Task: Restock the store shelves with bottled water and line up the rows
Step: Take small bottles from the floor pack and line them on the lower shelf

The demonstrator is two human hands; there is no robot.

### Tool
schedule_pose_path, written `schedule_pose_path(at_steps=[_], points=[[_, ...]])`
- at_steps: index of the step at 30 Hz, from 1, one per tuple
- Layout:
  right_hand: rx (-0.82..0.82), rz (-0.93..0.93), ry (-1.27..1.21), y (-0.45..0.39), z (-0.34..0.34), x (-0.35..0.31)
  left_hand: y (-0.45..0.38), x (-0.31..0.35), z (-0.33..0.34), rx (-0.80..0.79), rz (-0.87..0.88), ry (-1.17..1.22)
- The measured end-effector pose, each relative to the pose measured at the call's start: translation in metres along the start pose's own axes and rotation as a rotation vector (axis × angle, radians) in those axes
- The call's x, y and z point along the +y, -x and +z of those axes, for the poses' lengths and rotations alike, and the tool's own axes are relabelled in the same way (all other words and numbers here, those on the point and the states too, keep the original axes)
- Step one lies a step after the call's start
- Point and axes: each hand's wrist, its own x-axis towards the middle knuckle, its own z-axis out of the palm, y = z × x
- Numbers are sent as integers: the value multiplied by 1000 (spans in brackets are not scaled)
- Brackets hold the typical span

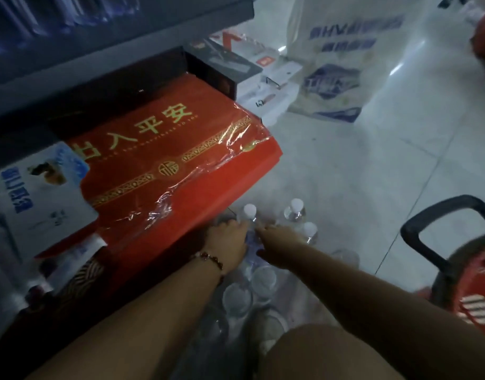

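Since the water bottles sit on the floor w/ shelf below blocked, left hand & right hand reach one, finger grip unclear.

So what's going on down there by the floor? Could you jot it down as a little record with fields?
Place: pale tiled floor beside a store shelf
Left hand: on a white-capped bottle, bracelet on the wrist
Right hand: reaching among the bottles; grip unclear
Other bottles: two upright, more lying nearer
Nearby: red mat, white bag, red basket
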Motion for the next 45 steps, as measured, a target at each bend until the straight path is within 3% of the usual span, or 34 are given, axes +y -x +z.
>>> schedule_pose_path(at_steps=[4, 11, 17, 21, 28, 35, 39, 45], points=[[40, -37, 95, -12, 12, 2, -17, -6, 12, -58, -28, 18], [92, -69, 105, -13, 12, 3, 3, -21, 24, 36, -51, 42], [155, -34, -218, 15, -33, -12, 66, -44, -15, 160, -84, 238], [204, -124, -346, 41, -96, -40, 122, -60, -66, 181, -124, 330], [303, -364, -455, 100, -213, -126, 231, -85, -151, 472, -192, 732], [338, -570, -788, 153, -244, -241, 324, -119, -177, 840, -306, 1171], [199, -648, -1017, 171, -234, -288, 365, -135, -178, 806, -243, 1285], [180, -654, -1140, 172, -215, -324, 394, -164, -172, 653, -246, 1271]])
